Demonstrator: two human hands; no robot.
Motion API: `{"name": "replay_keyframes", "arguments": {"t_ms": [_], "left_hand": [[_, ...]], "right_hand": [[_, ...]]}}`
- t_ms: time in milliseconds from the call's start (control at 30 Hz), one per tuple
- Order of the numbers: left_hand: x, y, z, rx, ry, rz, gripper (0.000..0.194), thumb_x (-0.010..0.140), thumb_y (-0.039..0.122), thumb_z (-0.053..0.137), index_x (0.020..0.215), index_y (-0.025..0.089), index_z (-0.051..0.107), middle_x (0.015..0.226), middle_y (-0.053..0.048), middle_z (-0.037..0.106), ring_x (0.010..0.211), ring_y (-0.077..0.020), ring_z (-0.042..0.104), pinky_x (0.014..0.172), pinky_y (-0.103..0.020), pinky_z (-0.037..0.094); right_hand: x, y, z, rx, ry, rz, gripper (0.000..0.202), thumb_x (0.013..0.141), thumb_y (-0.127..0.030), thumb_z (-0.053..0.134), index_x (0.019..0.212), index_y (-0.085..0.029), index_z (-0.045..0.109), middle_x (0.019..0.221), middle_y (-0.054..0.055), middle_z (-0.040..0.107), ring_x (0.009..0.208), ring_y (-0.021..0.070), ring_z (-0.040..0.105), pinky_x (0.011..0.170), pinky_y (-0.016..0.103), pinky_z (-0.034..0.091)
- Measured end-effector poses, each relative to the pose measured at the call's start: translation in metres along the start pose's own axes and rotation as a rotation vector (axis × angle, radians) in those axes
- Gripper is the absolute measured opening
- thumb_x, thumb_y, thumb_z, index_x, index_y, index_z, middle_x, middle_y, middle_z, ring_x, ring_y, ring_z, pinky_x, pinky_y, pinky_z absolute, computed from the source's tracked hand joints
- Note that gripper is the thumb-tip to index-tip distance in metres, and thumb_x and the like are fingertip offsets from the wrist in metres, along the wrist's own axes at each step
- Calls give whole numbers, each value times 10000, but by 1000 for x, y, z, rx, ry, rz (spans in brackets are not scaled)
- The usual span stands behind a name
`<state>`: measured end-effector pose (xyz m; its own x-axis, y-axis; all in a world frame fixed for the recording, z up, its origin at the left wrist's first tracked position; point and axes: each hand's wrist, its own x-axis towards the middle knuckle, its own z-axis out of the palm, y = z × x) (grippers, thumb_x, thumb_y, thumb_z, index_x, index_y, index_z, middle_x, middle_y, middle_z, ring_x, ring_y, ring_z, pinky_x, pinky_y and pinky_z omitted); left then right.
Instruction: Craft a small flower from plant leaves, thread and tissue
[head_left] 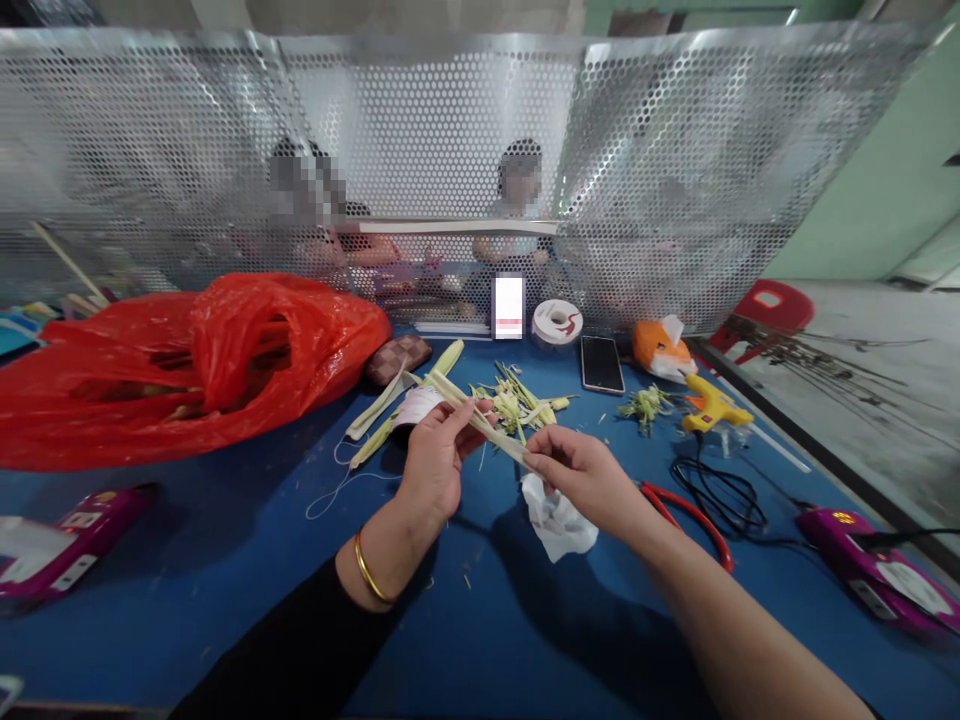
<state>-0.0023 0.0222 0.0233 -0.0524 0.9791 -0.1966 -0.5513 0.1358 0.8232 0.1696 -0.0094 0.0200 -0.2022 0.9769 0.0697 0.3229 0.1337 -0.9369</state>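
Note:
A long pale husk strip (498, 437) is stretched between my two hands above the blue table. My left hand (439, 455), with a gold bangle at the wrist, pinches it near its middle. The strip's lower right end sits between the thumb and fingers of my right hand (571, 468). Behind my left hand are a white spool of thread (417, 405) and yellow-green husk pieces (375, 440). Several small green and yellow scraps (517, 400) lie just beyond the strip. A crumpled white tissue (561, 520) rests under my right hand.
On the left lies a big red plastic bag (247, 350). At right are a yellow glue gun (712, 405) with black cable, red-handled tool (697, 520), purple power strip (877, 570), phone (601, 364) and orange tissue pack (664, 347). A perforated metal screen (450, 120) stands behind, people beyond it.

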Motion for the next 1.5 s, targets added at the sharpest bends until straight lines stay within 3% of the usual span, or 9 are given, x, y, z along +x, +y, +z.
{"name": "replay_keyframes", "arguments": {"t_ms": [233,367,567,667,767,867,1033,1333,1500], "left_hand": [[8,7,-4,-43,81,47,117,756,179,710,791,164,599,785,-21,744,683,-136,710,649,-232,552],[13,4,-9,47,115,125,173,765,262,714,870,169,612,873,-46,740,743,-149,704,629,-224,536],[14,5,-16,429,373,732,595,710,220,778,1264,233,560,1413,-102,523,1312,-251,483,1065,-353,408],[0,6,-12,741,63,937,379,789,183,701,1158,265,681,1320,-68,625,1317,-262,479,1147,-410,293],[-11,-2,-7,992,-407,798,231,865,201,608,1022,286,755,1085,-51,748,1085,-243,642,1141,-427,269],[-12,-10,-5,1104,-546,632,249,911,264,543,1035,285,758,977,-55,770,930,-239,683,1023,-404,382],[-8,-5,-6,1136,-555,467,239,890,268,535,966,244,761,815,-38,750,783,-217,668,722,-294,451],[-7,-8,-7,1294,-500,485,216,839,201,520,660,199,641,685,-11,662,687,-177,590,641,-272,380],[-12,-14,-3,1046,-487,430,236,846,193,496,638,183,606,603,3,604,622,-152,560,623,-256,391]], "right_hand": [[1,-1,-8,25,-159,36,133,798,-311,593,780,-195,655,650,-14,600,572,121,512,553,246,430],[0,5,-12,-252,21,-61,189,867,-305,540,726,-205,616,602,-28,544,560,129,480,537,244,375],[-2,1,-15,-736,153,-393,193,960,-209,423,844,-197,575,836,38,615,689,161,553,610,268,372],[-2,-1,-14,-951,89,-538,201,972,-177,421,869,-176,594,825,54,626,663,174,542,602,289,353],[-1,1,-10,-1058,92,-624,207,968,-153,446,839,-167,608,765,48,629,634,180,526,619,306,349],[0,5,-9,-1078,124,-633,194,957,-134,477,836,-167,625,747,43,637,650,182,544,656,315,362],[2,9,-10,-1007,160,-634,156,959,-167,529,856,-170,645,745,32,660,671,176,567,683,313,383],[3,11,-2,-1101,31,-599,209,912,-85,447,772,-175,574,711,40,596,610,175,494,615,310,332],[0,10,7,-563,151,-372,255,919,-178,389,670,-215,426,625,-18,468,577,140,431,550,269,287]]}}
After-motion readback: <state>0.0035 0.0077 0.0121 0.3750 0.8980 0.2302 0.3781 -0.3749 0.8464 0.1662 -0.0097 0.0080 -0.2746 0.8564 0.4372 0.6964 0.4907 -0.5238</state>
